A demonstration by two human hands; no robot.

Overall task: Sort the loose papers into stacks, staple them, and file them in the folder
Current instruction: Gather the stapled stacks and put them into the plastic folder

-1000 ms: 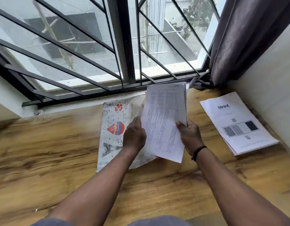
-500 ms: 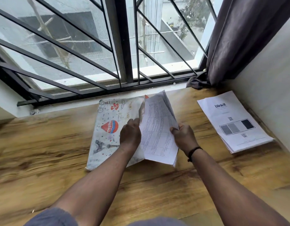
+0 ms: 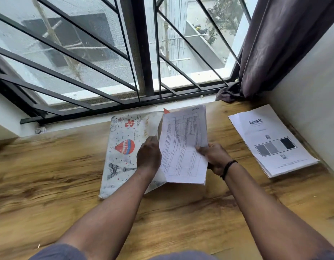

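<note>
A printed sheaf of papers point(image 3: 183, 145) with table lines is held up between both hands above the wooden desk point(image 3: 49, 175). My left hand point(image 3: 149, 155) grips its left edge, next to the raised flap of a patterned folder point(image 3: 125, 147) with a hot-air balloon and tower drawings. My right hand point(image 3: 214, 157) pinches the sheaf's right edge, thumb on top. The folder lies on the desk under and to the left of the papers. A second stack of white papers point(image 3: 271, 139) marked "blinkit" lies at the right.
A barred window point(image 3: 125, 53) runs along the desk's far edge. A dark curtain point(image 3: 275, 44) hangs at the back right, and a white wall point(image 3: 312, 91) bounds the desk on the right.
The sheaf, bent and folded half a second ago, is now flatter and facing me again. Both hands stayed at its edges over the folder.
</note>
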